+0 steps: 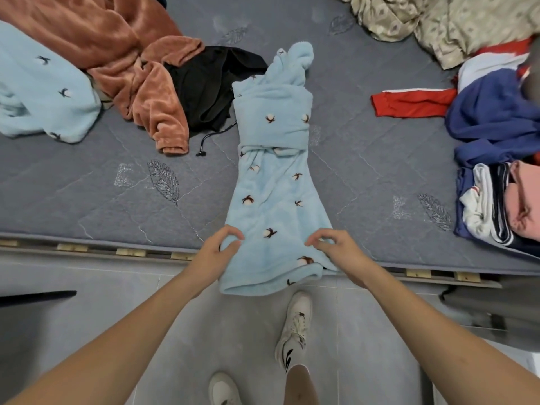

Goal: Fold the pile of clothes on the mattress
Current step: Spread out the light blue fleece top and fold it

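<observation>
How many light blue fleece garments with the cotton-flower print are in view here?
2. One light blue garment lies lengthwise at the mattress centre, gripped by the left hand and right hand. The other blue fleece piece lies far left. More may be hidden.

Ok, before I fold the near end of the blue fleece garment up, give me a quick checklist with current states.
1. Left hand grips the near left edge of the blue fleece garment: ok.
2. Right hand grips the near right edge: ok.
3. Sleeves already folded across the middle: ok.
4. Garment fully on the mattress: not ok, its near end hangs over the edge.
5. Far end flat: not ok, it is bunched beside the black garment.
6. Underside free of wrinkles: cannot tell.
</observation>
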`<move>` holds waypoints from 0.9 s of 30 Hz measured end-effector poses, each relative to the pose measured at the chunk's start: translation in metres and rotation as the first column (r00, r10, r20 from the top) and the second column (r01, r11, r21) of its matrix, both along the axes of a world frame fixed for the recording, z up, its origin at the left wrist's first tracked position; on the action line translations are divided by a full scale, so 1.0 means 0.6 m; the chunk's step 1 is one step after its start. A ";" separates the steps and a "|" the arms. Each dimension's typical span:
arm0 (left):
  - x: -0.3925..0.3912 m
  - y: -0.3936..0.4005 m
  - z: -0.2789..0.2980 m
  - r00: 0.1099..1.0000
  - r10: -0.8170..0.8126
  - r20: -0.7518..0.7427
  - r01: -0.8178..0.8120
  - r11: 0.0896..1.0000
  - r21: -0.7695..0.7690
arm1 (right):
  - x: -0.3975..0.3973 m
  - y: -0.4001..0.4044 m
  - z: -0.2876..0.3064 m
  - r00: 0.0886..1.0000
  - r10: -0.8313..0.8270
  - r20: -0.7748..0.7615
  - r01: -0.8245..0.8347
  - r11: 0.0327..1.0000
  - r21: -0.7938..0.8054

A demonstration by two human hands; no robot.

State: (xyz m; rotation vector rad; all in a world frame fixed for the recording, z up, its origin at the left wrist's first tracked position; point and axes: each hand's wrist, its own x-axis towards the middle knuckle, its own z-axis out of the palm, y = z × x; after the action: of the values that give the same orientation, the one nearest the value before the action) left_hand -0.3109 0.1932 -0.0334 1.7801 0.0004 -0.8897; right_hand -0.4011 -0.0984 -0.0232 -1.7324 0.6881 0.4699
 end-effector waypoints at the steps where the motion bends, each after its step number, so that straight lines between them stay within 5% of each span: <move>1: -0.001 0.003 0.001 1.000 -0.010 -0.012 0.010 1.000 0.009 | -0.002 -0.001 0.009 0.998 -0.041 -0.050 0.045 0.995 0.087; 4: 0.003 0.011 0.006 0.999 0.018 -0.048 -0.018 1.000 -0.004 | 0.000 -0.009 0.035 0.960 -0.158 -0.231 0.250 0.853 0.457; 6: 0.020 0.010 0.008 0.995 0.095 -0.038 -0.094 0.995 0.017 | 0.013 -0.013 0.049 0.940 -0.206 -0.273 0.326 0.781 0.532; 10: 0.080 -0.021 0.027 0.971 0.232 -0.066 -0.229 0.972 0.047 | 0.064 -0.017 0.066 0.879 -0.368 -0.304 0.477 0.683 0.553; 14: 0.159 -0.073 0.068 0.918 0.298 -0.263 -0.292 0.954 0.061 | 0.141 -0.035 0.065 0.802 -0.507 -0.317 0.590 0.590 0.551; 19: 0.245 -0.148 0.087 0.797 0.469 -0.381 -0.504 0.864 0.008 | 0.255 -0.070 0.041 0.775 -0.553 -0.304 0.625 0.605 0.492; 21: 0.262 -0.172 0.070 0.740 0.592 -0.321 -0.618 0.786 0.025 | 0.287 -0.064 0.025 0.795 -0.561 -0.230 0.606 0.732 0.310; 23: 0.264 -0.181 0.035 0.828 0.561 -0.005 -0.558 0.825 0.087 | 0.296 -0.052 0.001 0.900 -0.433 0.042 0.435 0.893 -0.113; 25: 0.254 -0.177 -0.006 0.906 0.125 0.404 -0.271 0.906 0.326 | 0.285 -0.034 -0.025 0.961 0.011 0.275 0.133 0.856 -0.500; 27: 0.248 -0.179 -0.040 0.785 -0.313 0.535 -0.050 0.829 0.557 | 0.280 -0.022 -0.058 0.858 0.438 0.268 -0.105 0.661 -0.743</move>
State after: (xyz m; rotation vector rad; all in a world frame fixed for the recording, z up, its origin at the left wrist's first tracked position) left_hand -0.1624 0.0855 -0.0572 2.5865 -0.3327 -0.3751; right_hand -0.2329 -0.1117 -0.0583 -2.6076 0.2665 -0.0210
